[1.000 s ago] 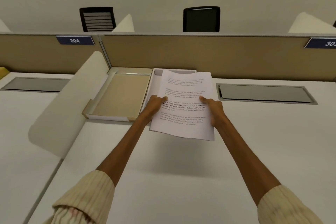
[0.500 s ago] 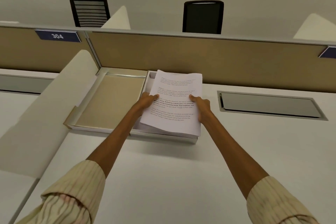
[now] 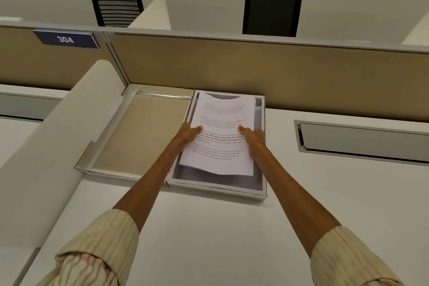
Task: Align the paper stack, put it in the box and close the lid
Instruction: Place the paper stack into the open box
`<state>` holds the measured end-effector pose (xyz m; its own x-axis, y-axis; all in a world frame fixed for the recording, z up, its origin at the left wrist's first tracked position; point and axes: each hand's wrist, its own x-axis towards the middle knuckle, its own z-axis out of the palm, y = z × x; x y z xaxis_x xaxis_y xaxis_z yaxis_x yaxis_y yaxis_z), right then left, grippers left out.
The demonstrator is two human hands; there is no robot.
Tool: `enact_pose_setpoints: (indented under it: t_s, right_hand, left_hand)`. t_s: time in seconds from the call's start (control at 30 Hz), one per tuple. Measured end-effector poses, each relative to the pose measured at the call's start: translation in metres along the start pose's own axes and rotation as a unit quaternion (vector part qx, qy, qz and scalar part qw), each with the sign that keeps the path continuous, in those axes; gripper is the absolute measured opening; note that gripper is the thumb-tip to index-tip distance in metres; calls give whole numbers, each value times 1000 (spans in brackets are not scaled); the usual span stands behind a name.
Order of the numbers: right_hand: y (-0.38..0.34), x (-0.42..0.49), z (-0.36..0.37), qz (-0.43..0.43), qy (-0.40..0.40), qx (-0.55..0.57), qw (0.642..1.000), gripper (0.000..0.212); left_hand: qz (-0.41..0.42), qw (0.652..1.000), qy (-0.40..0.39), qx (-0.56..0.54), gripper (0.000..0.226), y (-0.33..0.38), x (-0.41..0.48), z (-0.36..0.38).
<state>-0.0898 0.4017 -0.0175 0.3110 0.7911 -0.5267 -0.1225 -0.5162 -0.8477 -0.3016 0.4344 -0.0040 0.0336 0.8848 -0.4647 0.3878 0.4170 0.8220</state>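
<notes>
Both hands grip the paper stack (image 3: 220, 137) at its sides, left hand (image 3: 189, 133) and right hand (image 3: 251, 138), thumbs on top. Stack sags inside the open box (image 3: 261, 169), its lid (image 3: 139, 132) flipped open to the left, on the table (image 3: 232, 239).

The paper stack (image 3: 220, 137), a second ago held up in front of the box (image 3: 261, 146), is now carried forward and lowered inside its walls. Both hands (image 3: 189, 134) have moved with it, the right hand (image 3: 253, 139) now over the box's right side.
</notes>
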Motion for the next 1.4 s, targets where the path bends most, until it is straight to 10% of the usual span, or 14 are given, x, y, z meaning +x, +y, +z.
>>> enact_pose_setpoints:
  t_s: [0.57, 0.77, 1.4]
  right_hand:
    - [20, 15, 8, -12, 79, -164, 983, 49]
    - [28, 3, 12, -79, 102, -204, 970, 56]
    - [44, -5, 9, -149, 87, -290, 941, 67]
  left_hand:
    - [-9, 988, 27, 155, 53, -7, 11, 23]
    - [118, 965, 103, 210, 81, -17, -10, 32]
    - [133, 931, 35, 338, 88, -52, -19, 37]
